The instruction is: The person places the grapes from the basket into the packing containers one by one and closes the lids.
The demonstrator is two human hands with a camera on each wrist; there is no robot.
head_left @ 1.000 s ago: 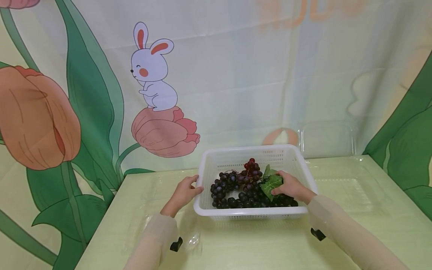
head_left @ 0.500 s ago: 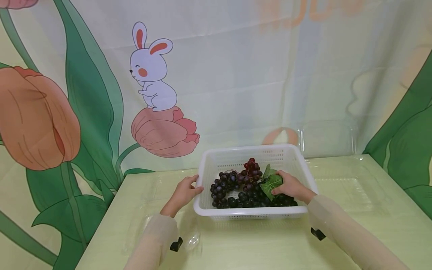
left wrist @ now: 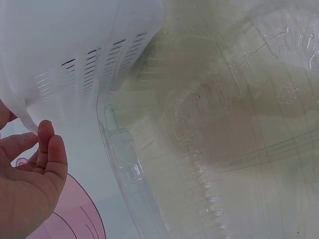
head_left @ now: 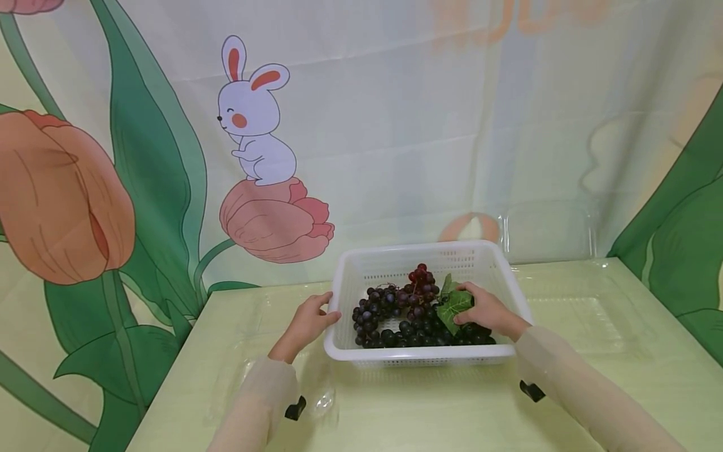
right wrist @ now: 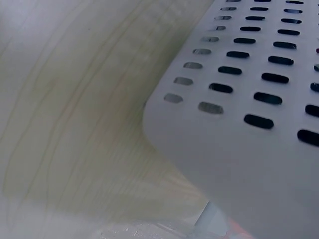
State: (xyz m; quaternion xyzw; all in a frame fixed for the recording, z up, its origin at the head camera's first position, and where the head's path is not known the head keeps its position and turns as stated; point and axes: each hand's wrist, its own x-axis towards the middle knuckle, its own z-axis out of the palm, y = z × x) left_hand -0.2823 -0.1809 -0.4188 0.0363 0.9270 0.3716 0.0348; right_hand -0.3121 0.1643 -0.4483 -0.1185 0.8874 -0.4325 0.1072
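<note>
A white plastic basket (head_left: pixel 418 354) with slotted walls holds several bunches of grapes. My left hand (head_left: pixel 307 321) grips its left rim; in the left wrist view the fingers (left wrist: pixel 56 154) curl up against the rim's edge. Inside the basket, at the right, my right hand (head_left: pixel 487 310) holds a dark bunch of grapes (head_left: pixel 412 339) by its green leaf (head_left: pixel 455 307); the palm side is hidden. To the left lies a blackish-purple bunch (head_left: pixel 368 315), and a redder bunch (head_left: pixel 419 292) lies toward the back. The right wrist view shows only the basket's slotted outside (right wrist: pixel 239 94), without the hand.
A clear plastic container (head_left: pixel 582 317) lies right of the basket, its raised lid (head_left: pixel 549 232) near the curtain (head_left: pixel 395 144). More clear plastic (head_left: pixel 254 376) lies on the left under my forearm. The pale green table (head_left: pixel 429 408) shows in front of the basket.
My right hand has shifted very slightly at the leaf. The left hand and the basket stay where they were.
</note>
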